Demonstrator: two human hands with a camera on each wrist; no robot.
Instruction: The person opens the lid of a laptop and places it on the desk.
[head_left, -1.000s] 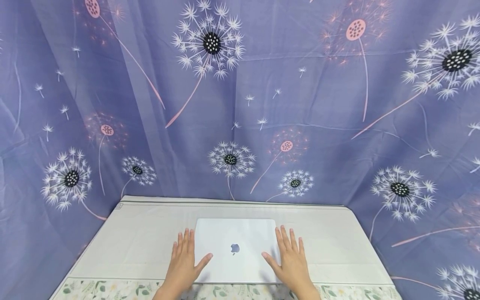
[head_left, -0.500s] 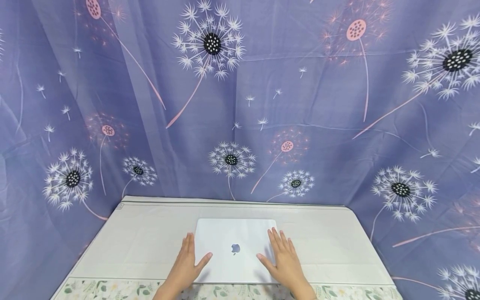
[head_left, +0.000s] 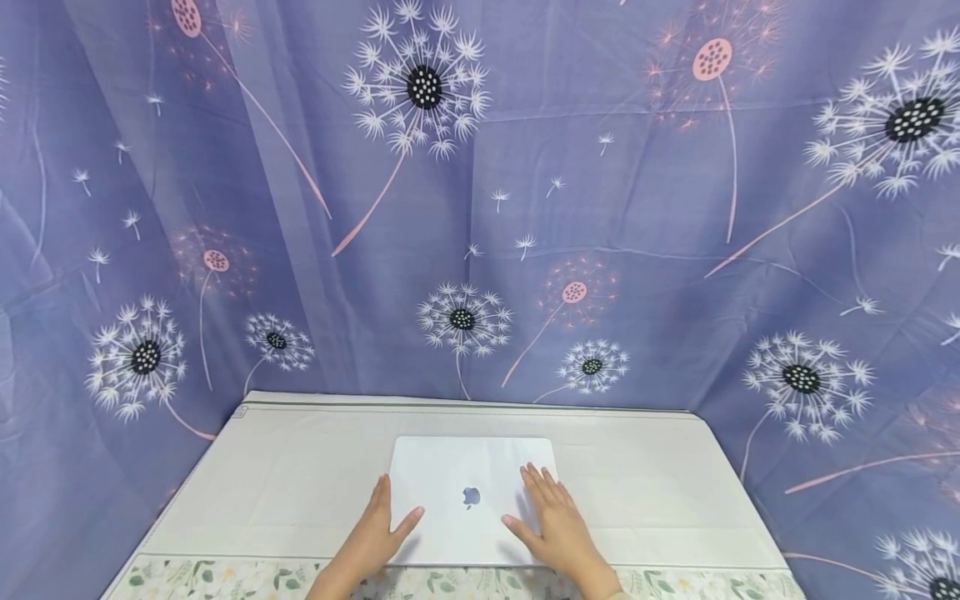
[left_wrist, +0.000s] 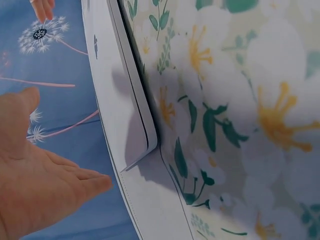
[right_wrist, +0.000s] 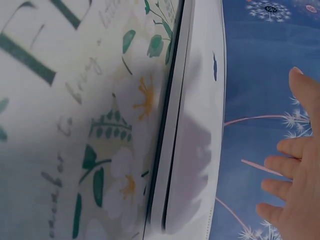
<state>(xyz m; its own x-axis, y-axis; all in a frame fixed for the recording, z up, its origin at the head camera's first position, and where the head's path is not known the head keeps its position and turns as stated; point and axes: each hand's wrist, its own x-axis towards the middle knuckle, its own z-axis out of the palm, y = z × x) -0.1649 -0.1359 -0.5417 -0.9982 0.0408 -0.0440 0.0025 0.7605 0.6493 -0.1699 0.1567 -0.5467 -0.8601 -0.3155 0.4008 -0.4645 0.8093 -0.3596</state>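
Observation:
A closed silver laptop [head_left: 450,467] with a dark apple logo lies flat on the table in the head view. My left hand [head_left: 372,533] is over its left edge, fingers together and thumb spread toward the middle. My right hand [head_left: 558,529] is over the laptop's right part, fingers straight and thumb out to the left. In the left wrist view a gap separates the left hand [left_wrist: 45,175] from the laptop [left_wrist: 115,60]. The right wrist view has the right hand [right_wrist: 295,175] raised above the lid [right_wrist: 200,100], its shadow falling there. Neither hand holds anything.
The laptop lies on a pale table cover [head_left: 300,475] whose front strip [head_left: 225,579] carries a floral print. Purple curtains [head_left: 525,167] with dandelion patterns hang behind the table and along both its sides.
My right hand has moved left, from the laptop's right edge to over its lid. My left hand has turned more sideways, its fingers drawing together. The laptop has stayed in place.

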